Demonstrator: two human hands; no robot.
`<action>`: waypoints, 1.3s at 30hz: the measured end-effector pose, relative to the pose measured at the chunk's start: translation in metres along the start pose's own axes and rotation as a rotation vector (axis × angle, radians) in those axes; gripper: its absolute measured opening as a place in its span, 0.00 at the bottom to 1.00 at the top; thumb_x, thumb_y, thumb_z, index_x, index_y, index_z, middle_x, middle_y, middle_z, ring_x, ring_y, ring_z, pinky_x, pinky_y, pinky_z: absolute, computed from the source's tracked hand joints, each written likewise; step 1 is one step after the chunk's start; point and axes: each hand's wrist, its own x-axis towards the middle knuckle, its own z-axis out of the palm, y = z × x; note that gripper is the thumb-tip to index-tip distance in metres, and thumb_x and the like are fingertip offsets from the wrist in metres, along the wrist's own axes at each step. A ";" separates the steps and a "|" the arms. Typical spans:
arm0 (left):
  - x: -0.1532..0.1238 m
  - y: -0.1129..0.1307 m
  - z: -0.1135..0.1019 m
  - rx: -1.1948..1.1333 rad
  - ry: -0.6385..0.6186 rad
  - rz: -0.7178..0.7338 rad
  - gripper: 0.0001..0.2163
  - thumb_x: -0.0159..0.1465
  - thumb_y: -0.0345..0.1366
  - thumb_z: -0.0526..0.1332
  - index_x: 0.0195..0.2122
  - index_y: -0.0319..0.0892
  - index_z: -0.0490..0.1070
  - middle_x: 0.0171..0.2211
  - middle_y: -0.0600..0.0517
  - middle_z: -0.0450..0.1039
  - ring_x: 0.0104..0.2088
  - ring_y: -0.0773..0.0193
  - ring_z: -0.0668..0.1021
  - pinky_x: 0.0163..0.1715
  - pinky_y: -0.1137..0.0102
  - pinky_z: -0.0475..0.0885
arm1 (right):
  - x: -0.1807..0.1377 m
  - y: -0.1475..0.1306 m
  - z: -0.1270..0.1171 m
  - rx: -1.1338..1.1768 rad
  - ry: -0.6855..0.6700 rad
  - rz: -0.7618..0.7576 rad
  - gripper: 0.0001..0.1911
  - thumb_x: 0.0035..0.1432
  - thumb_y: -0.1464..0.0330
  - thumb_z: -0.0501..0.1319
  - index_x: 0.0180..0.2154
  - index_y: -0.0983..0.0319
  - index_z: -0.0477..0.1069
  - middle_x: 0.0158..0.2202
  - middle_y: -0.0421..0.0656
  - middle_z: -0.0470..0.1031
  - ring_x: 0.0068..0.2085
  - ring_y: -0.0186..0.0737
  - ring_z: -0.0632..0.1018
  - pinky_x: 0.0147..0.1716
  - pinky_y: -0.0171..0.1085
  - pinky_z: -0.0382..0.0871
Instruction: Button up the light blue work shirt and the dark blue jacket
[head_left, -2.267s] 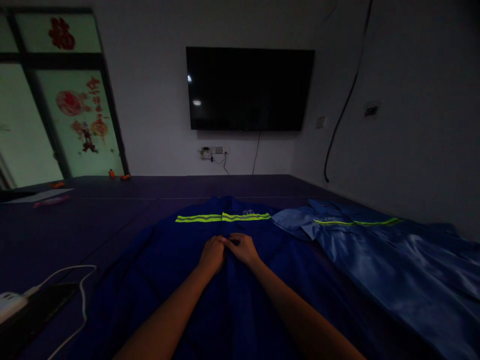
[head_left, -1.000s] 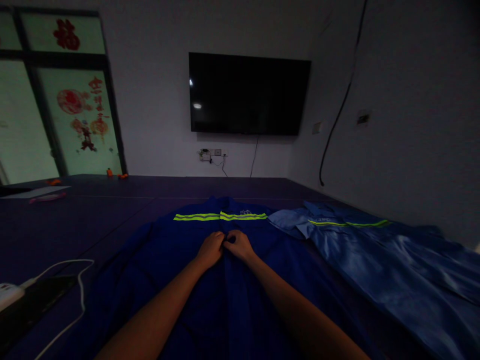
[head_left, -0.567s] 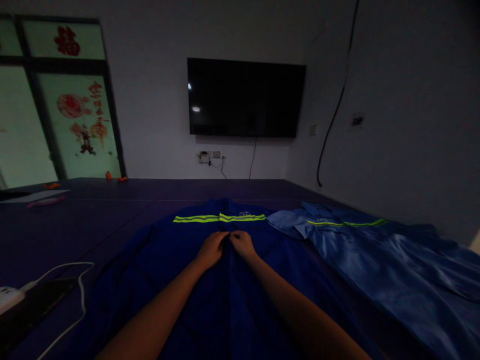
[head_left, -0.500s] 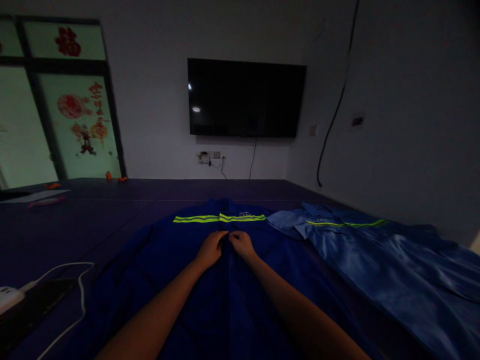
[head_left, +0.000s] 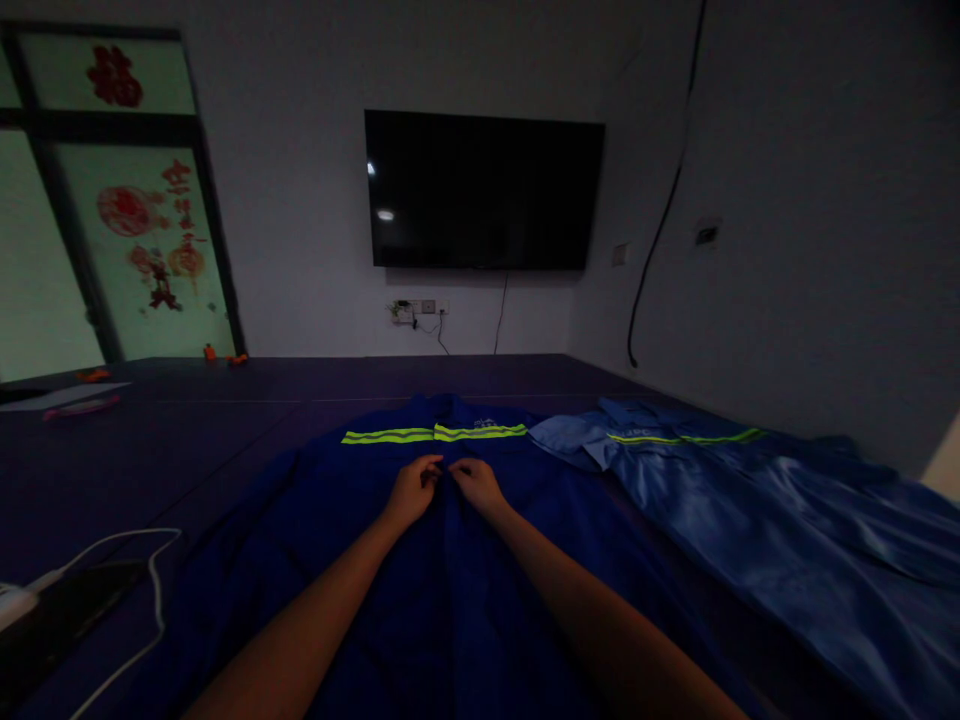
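Observation:
A dark blue work jacket (head_left: 360, 560) lies spread out before me, with a yellow-green reflective stripe across its chest and small pale lettering above the stripe. Over its front opening, just below the stripe, both my hands are close together. My left hand (head_left: 412, 492) is loosely curled just left of the placket, a gap showing between thumb and fingers. On the other side, my right hand (head_left: 480, 486) pinches the placket edge between thumb and fingertips. Any button or fastener there is too dark and small to make out.
A lighter blue work garment (head_left: 720, 510) with a similar stripe lies to the right, its sleeve touching the jacket. At left are a white cable (head_left: 159, 590) with a charger (head_left: 15, 603) and a dark flat object (head_left: 90, 600). A television (head_left: 484, 190) hangs on the far wall.
My left hand has drawn slightly left from the placket and its fingers have loosened. My right hand stays at the placket. The whole view has shifted a little.

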 end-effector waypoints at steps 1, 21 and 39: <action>0.001 -0.002 0.000 -0.004 0.005 0.000 0.19 0.54 0.21 0.51 0.46 0.39 0.67 0.35 0.50 0.74 0.36 0.68 0.75 0.40 0.71 0.70 | 0.000 0.000 0.001 -0.016 -0.008 -0.017 0.10 0.47 0.73 0.54 0.28 0.63 0.75 0.30 0.43 0.77 0.35 0.39 0.76 0.37 0.34 0.67; -0.001 0.005 -0.004 0.174 0.041 0.036 0.11 0.51 0.21 0.55 0.30 0.39 0.74 0.32 0.50 0.74 0.34 0.67 0.75 0.36 0.72 0.70 | -0.006 -0.006 0.000 -0.283 -0.021 -0.141 0.05 0.44 0.76 0.60 0.25 0.63 0.73 0.30 0.43 0.76 0.35 0.38 0.75 0.37 0.33 0.66; -0.003 0.008 -0.005 0.204 0.051 0.069 0.05 0.50 0.23 0.59 0.25 0.38 0.73 0.28 0.51 0.70 0.32 0.67 0.73 0.33 0.71 0.69 | -0.006 -0.005 0.001 -0.338 -0.025 -0.163 0.03 0.44 0.74 0.62 0.26 0.62 0.72 0.31 0.43 0.75 0.35 0.38 0.75 0.37 0.33 0.65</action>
